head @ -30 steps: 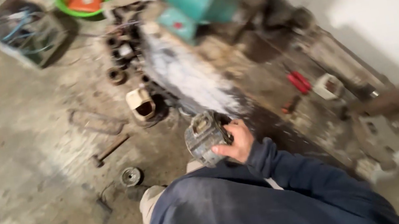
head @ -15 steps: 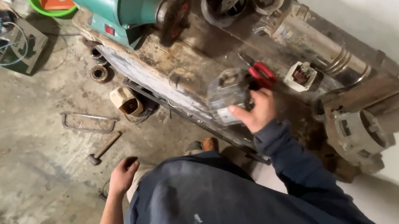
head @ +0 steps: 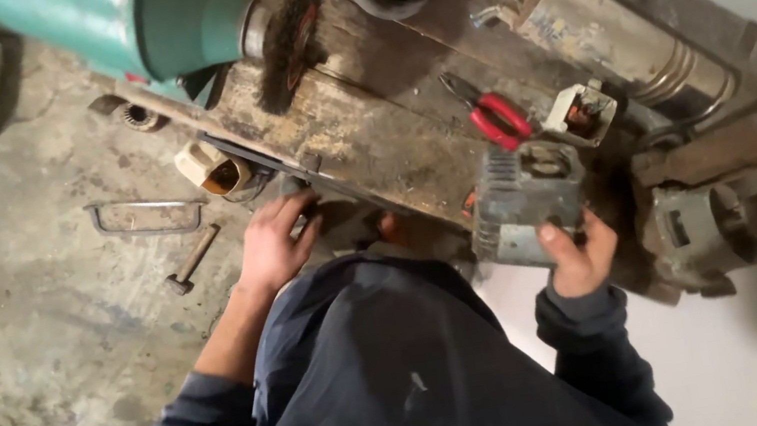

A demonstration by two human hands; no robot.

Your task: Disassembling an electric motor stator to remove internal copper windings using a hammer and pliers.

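My right hand (head: 580, 257) grips a grey ribbed metal motor housing (head: 526, 202) and holds it over the edge of a worn wooden workbench (head: 367, 139). My left hand (head: 274, 243) reaches down to the bench's front edge, its fingers closed around a small dark part there; what that part is cannot be made out. Red-handled pliers (head: 497, 118) lie on the bench just beyond the housing. My dark blue sleeves and trousers fill the bottom of the view.
A green bench grinder with a wire wheel (head: 287, 30) stands on the bench. A small motor part (head: 583, 115) and a long steel cylinder (head: 618, 33) lie at right. A hammer (head: 192, 260), a metal frame (head: 144, 215) and a cream casing (head: 212, 167) lie on the concrete floor.
The view has shifted closer over the bench. My right hand has carried the housing from floor level up to the bench edge. My left hand has moved up to the bench's front.
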